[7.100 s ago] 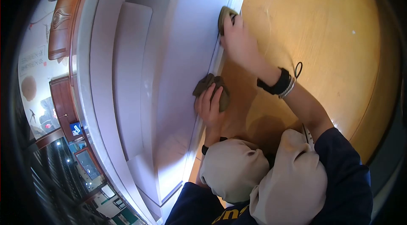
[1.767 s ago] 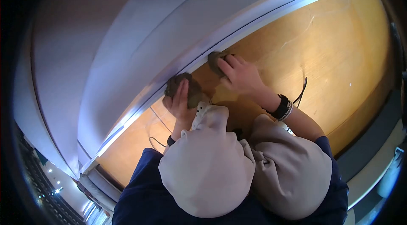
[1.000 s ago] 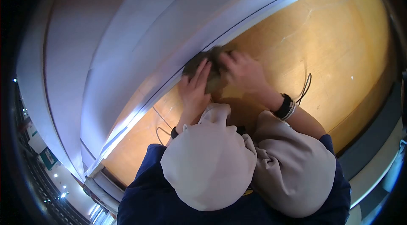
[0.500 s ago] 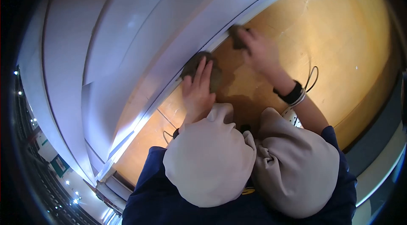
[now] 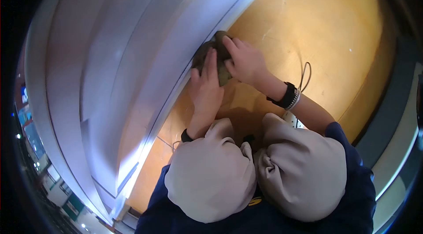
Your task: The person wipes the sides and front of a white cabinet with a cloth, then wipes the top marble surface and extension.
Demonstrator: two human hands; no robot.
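Note:
At the foot of the pale wall panel, my left hand point(image 5: 206, 91) lies over a dark olive-brown lump point(image 5: 224, 74), its fingers stretched along the top and curved at the side. Close beside it, my right hand point(image 5: 247, 63) grips a second dark brown piece point(image 5: 223, 42) between thumb and fingers. The two pieces touch or overlap against the base of the panel. Both look soft and cloth-like, but blur and the fingers hide their exact kind. A black band circles each wrist.
The long pale panel point(image 5: 167, 53) runs along the left, meeting the tan floor point(image 5: 321, 27) at a white edge strip. A thin dark cable loop point(image 5: 306, 75) lies right of my right wrist. My knees in light trousers point(image 5: 211, 176) are bent below my hands. A dark grey edge point(image 5: 387, 102) stands at right.
My right hand has moved left and in towards my left hand, bringing its dark piece up against the other one. My left hand stays on its lump; the view has shifted slightly.

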